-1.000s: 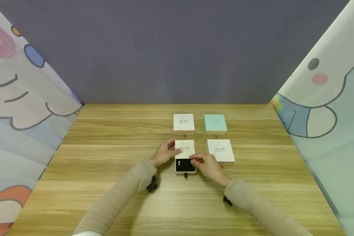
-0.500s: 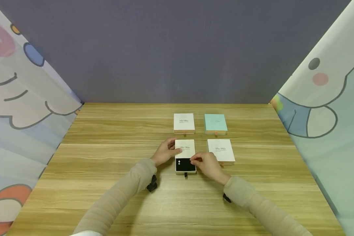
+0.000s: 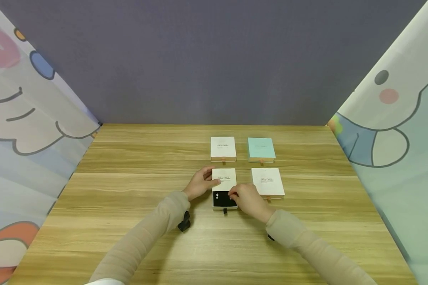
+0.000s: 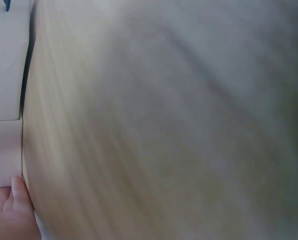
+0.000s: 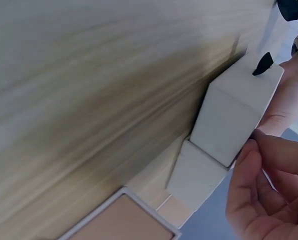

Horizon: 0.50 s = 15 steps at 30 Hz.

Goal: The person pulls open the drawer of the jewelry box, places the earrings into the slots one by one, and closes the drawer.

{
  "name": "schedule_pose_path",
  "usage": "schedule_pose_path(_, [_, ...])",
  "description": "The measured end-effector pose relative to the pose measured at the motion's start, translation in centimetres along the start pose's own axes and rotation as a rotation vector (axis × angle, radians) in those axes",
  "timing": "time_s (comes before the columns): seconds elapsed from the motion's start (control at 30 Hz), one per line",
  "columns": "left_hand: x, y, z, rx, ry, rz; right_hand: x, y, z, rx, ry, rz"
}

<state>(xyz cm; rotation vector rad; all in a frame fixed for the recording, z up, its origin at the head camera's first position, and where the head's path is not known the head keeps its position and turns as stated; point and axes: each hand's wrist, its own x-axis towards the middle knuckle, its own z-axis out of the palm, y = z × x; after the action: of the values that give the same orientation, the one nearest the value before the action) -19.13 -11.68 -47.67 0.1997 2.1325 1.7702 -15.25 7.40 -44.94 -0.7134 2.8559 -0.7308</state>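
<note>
A white jewelry box (image 3: pixel 224 176) has its drawer pulled out toward me, showing a black pad (image 3: pixel 224 202) and a black pull tab. One small sparkling earring (image 3: pixel 216 195) sits on the pad's left side. My left hand (image 3: pixel 199 184) grips the box's sleeve from the left, thumb on top. My right hand (image 3: pixel 250 201) is at the pad's right side, thumb and forefinger pinched together. A tiny pale speck below these fingertips looks like a second earring, mostly hidden. In the right wrist view, the right fingertips meet at the edge of the drawer (image 5: pixel 229 120).
A closed white box (image 3: pixel 266 181) lies just right of my right hand. Behind stand another white box (image 3: pixel 223 147) and a turquoise box (image 3: pixel 261 148). All rest on the wooden table (image 3: pixel 135 158). A grey partition (image 3: pixel 214 63) rises at the table's back.
My right fingertips have shifted slightly left and lower over the pad, and the hand has turned a little. The left hand and the boxes stay put.
</note>
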Motion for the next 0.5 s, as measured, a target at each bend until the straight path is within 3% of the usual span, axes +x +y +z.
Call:
schedule_pose_path(0.23, [0.12,-0.09,0.03,-0.012,0.001,0.001,0.15,-0.34,0.02,-0.112,0.003,-0.041])
schedule_pose_path(0.5, [0.23,-0.26,0.03,0.001,0.009,-0.003,0.07,0.17,0.71,-0.159,0.05,-0.097])
